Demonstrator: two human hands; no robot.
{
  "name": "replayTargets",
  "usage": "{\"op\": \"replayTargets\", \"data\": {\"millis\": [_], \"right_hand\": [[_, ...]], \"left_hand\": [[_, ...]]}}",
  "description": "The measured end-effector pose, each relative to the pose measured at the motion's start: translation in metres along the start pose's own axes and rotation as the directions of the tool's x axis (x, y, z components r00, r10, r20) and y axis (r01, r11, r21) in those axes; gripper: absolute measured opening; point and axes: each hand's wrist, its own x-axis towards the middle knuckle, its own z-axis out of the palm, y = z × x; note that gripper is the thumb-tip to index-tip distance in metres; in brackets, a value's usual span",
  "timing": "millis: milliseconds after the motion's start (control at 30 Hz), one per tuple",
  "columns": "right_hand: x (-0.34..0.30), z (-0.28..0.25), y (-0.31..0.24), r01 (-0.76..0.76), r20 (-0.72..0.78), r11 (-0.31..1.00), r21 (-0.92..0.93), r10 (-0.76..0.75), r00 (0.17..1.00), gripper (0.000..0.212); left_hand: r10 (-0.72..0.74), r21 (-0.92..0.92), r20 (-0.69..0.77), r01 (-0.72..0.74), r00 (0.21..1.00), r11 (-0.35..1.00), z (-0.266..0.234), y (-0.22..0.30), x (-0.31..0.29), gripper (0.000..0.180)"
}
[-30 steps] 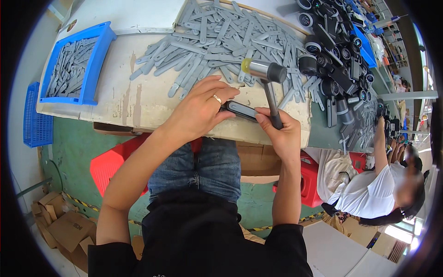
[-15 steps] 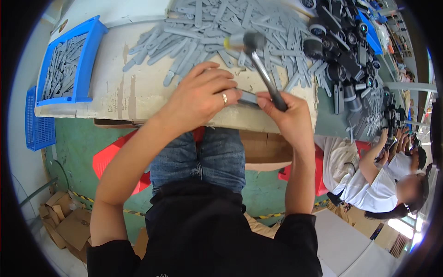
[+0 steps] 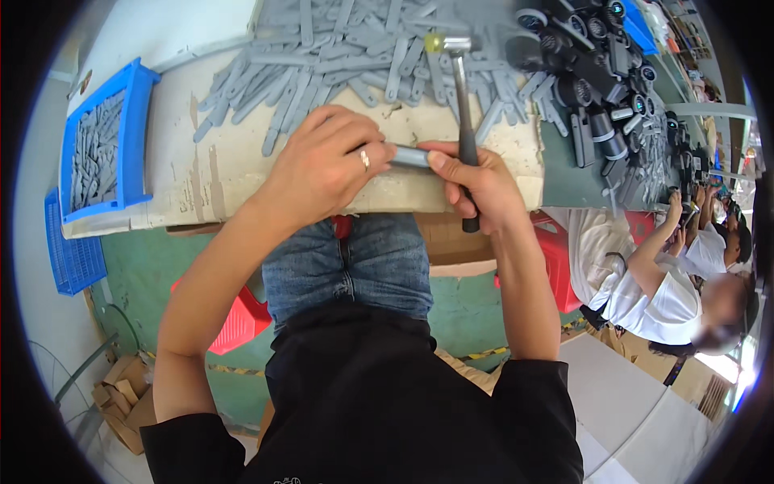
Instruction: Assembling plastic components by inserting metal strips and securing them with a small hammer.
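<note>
A grey flat strip-shaped part (image 3: 409, 156) is held level between my two hands, just above the near edge of the table. My left hand (image 3: 326, 157), with a ring on one finger, is closed around the left end of it. Thumb and fingers of my right hand (image 3: 482, 184) pinch the other end. That same hand also grips a hammer (image 3: 463, 97) by its dark handle. The hammer stands nearly upright, its metal head with a yellow face pointing away from me. Beyond my hands lies a pile of similar grey parts (image 3: 322, 60).
A blue bin (image 3: 133, 137) of grey parts stands at the table's left, with a blue basket (image 3: 76, 250) below. Black devices with round ends (image 3: 592, 89) are heaped at the right. Co-workers in white (image 3: 653, 319) sit along the right. Red stools (image 3: 556, 262) flank my legs.
The hammer has swung from a leftward tilt to nearly upright, its handle end now showing below my right hand. Both hands have shifted slightly left with the grey part, as the whole view moved.
</note>
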Motion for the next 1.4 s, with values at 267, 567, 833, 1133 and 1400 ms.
{"op": "replayTargets", "data": {"millis": [267, 567, 833, 1133, 1400], "right_hand": [[0.005, 0.003, 0.003, 0.100, -0.024, 0.995, -0.013, -0.100, 0.995, 0.032], [-0.065, 0.009, 0.042, 0.354, -0.390, 0.875, -0.332, -0.469, 0.793, 0.041], [-0.119, 0.008, 0.088, 0.252, -0.247, 0.492, -0.833, -0.739, 0.627, 0.040], [-0.123, 0.006, 0.077, 0.119, -0.279, 0.540, -0.833, -0.597, 0.753, 0.041], [-0.118, 0.000, 0.079, 0.253, -0.290, 0.619, -0.744, -0.639, 0.712, 0.039]], "left_hand": [[0.151, 0.154, 0.132, -0.170, 0.980, 0.973, 0.004, -0.010, 0.008, 0.035], [0.091, 0.103, 0.165, -0.108, 0.982, 0.989, 0.008, -0.007, 0.012, 0.029], [0.116, 0.097, 0.160, -0.132, 0.980, 0.986, 0.007, -0.008, 0.011, 0.032], [0.113, 0.106, 0.112, -0.125, 0.987, 0.987, 0.012, -0.009, 0.011, 0.034], [0.105, -0.010, 0.216, -0.105, 0.971, 0.994, 0.008, -0.007, 0.019, 0.034]]}}
